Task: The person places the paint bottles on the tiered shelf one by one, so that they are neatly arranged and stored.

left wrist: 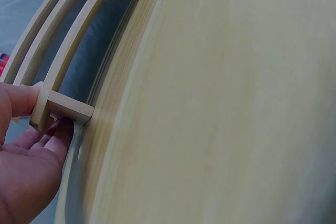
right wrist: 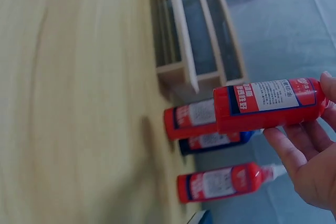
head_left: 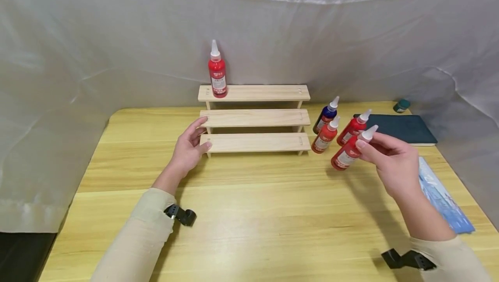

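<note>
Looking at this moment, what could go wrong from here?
The right grip holds a red bottle by its upper part, so it might slip or swing. Close by stand a blue bottle and two red bottles; a bump could topple them. The left grip holds the wooden rack at one end; a tug could unsettle the top-tier bottle.

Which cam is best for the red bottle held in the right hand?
Right wrist: the red bottle appears largest there, its printed label facing the camera. Its white nozzle cap shows clearly only in the head view, where the bottle is smaller and tilted. Left wrist doesn't show it.
</note>
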A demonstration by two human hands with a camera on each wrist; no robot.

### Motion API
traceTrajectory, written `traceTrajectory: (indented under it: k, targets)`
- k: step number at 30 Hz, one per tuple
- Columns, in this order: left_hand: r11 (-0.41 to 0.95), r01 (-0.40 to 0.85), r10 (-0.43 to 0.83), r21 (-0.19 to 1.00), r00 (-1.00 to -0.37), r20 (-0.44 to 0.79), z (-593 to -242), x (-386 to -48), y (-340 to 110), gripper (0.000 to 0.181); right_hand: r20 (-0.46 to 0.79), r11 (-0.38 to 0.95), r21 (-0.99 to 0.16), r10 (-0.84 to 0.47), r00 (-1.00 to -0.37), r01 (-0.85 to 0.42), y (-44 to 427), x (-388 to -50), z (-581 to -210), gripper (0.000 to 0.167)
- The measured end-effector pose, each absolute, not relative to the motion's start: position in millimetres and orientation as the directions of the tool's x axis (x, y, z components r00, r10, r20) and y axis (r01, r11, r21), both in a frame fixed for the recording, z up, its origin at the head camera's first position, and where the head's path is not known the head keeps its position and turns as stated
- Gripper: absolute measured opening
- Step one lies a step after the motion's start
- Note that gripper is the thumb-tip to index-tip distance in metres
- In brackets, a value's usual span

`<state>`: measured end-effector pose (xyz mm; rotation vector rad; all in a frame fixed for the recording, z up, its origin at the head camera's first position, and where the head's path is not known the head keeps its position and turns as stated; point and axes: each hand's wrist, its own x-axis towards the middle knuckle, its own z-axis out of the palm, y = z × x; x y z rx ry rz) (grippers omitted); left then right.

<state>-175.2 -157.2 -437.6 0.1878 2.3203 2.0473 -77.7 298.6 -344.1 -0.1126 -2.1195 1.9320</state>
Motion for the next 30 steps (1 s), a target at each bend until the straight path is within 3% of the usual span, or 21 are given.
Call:
traceTrajectory:
  k: [11,19,27,30]
  targets:
    - [0.13,0.057,0.115,0.99,-0.992,0.042,-438,-175,-158,0.071,0.251,0.118,-0.965,0.135,-0.959,-0.236,278,-91,-313,0.033]
    - [0.139,0.065,0.114,0.988,-0.992,0.049,-439,-177,-158,0.072,0.242,0.161,-0.962,0.14,-0.96,-0.219,266,-107,-293,0.032]
    - [0.137,0.066,0.113,0.988,-0.992,0.051,-439,-176,-158,0.073,0.277,-0.021,-0.96,0.085,-0.957,-0.28,250,-135,-272,0.034]
    - [0.136,0.066,0.116,0.989,-0.992,0.051,-438,-176,-158,0.073,0.272,-0.023,-0.961,0.077,-0.959,-0.274,244,-148,-266,0.036]
